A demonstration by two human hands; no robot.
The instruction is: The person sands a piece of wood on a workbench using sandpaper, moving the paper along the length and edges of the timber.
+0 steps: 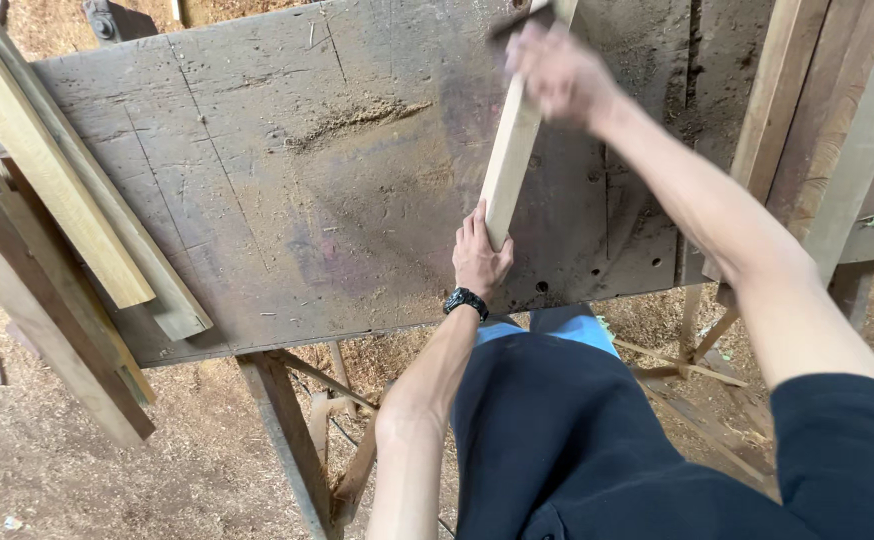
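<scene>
Here a pale wooden slat (510,150) lies lengthwise across the worn, dust-caked workbench (257,180), running away from the person toward the far edge. The left hand (480,258) sits at the slat's near end, fingers curled up against it, which looks like a brace that keeps the piece from sliding back toward the body. The right hand (557,72) is out near the far end, blurred with motion and closed around something dark that lies on the slat; what that tool is I cannot tell, since it is smeared and partly cut off by the frame's top edge. So the hands are well apart, one at each end of the slat. A black wristwatch (466,301) rides on the left wrist. Longer planks (67,190) rest at the bench's left edge, set aside from the working area, and more boards (817,110) lean at the right. Sawdust covers the ground (77,450) below.
</scene>
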